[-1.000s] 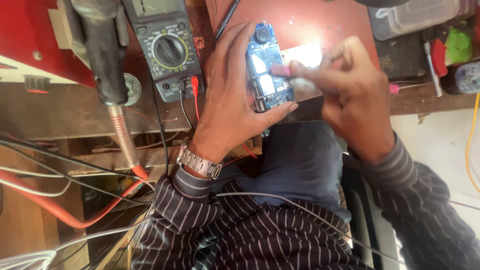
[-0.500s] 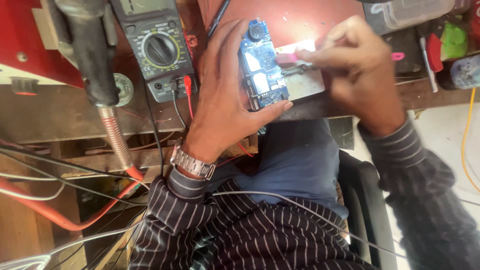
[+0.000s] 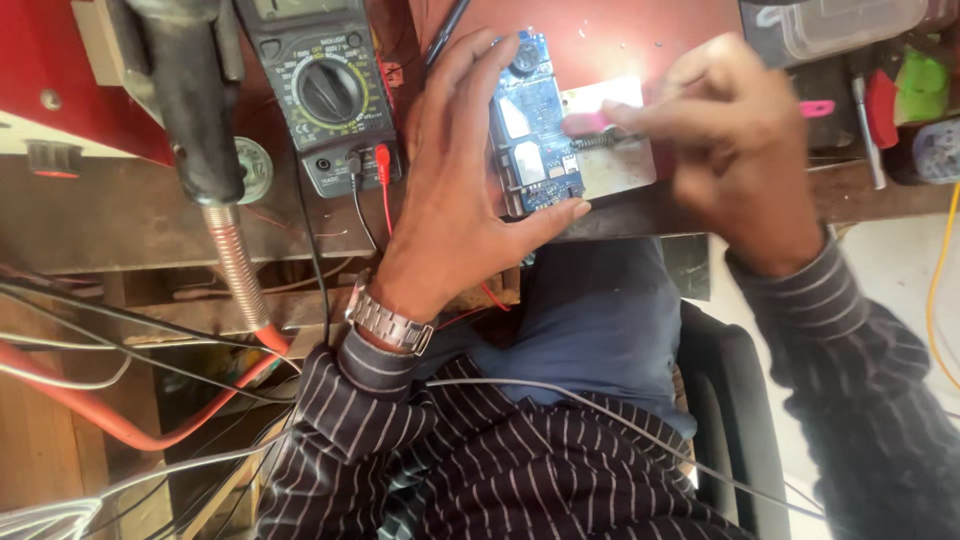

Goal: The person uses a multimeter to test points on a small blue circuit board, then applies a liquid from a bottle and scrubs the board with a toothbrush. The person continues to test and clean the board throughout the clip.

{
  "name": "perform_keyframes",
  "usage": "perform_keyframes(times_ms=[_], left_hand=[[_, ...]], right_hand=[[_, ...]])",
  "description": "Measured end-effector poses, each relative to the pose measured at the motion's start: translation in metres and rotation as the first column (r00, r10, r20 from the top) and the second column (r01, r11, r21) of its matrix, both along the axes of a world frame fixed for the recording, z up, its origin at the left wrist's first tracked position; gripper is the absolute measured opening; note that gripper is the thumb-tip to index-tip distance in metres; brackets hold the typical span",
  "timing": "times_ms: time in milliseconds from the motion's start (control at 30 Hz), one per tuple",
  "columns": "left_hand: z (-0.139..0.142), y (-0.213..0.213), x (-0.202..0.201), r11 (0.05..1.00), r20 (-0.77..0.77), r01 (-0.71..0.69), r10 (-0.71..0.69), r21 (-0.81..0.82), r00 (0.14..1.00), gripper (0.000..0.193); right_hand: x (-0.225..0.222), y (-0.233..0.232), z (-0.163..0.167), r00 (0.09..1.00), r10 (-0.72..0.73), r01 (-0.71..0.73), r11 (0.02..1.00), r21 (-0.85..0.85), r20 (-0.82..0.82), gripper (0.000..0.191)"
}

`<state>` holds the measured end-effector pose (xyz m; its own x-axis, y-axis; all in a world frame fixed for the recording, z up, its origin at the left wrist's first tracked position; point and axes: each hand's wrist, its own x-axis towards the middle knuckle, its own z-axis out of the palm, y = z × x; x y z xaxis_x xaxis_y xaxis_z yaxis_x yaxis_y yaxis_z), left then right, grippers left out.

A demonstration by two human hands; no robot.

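Your left hand [image 3: 450, 200] pins the blue rectangular circuit board [image 3: 535, 130] flat at the bench's [image 3: 120, 215] near edge, its grip spread, thumb along the bottom. Your right hand's [image 3: 740, 150] grip pinches a slim pink-handled tool [image 3: 590, 122] whose tip rests on the board. It looks mid-job: board bare, grey dial multimeter [image 3: 325, 95] sitting apart.
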<state>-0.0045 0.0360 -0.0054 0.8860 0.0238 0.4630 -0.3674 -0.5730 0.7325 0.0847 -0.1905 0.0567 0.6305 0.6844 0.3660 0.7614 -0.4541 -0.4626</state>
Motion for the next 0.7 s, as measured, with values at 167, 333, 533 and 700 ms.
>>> perform_keyframes(times_ms=[167, 333, 533, 700], left_hand=[[0.000, 0.000, 0.002, 1.000, 0.025, 0.017, -0.017, -0.008, 1.000, 0.107], [0.005, -0.001, 0.003, 1.000, 0.008, 0.005, -0.005, -0.009, 1.000, 0.106], [0.010, -0.004, 0.004, 0.994, -0.068, -0.059, 0.065, 0.087, 0.996, 0.114], [0.008, -0.002, 0.004, 0.995, -0.083, -0.031, 0.039, 0.093, 0.996, 0.117]], right_hand=[[0.002, -0.021, -0.004, 0.993, -0.108, 0.111, 0.990, 0.081, -0.041, 0.032], [-0.007, -0.017, -0.013, 0.989, -0.140, 0.145, 0.981, 0.126, -0.047, 0.038], [-0.007, -0.007, -0.010, 0.942, -0.239, 0.259, 0.964, 0.061, -0.235, 0.041], [-0.008, -0.005, -0.028, 0.968, -0.149, 0.181, 0.973, 0.146, -0.203, 0.016]])
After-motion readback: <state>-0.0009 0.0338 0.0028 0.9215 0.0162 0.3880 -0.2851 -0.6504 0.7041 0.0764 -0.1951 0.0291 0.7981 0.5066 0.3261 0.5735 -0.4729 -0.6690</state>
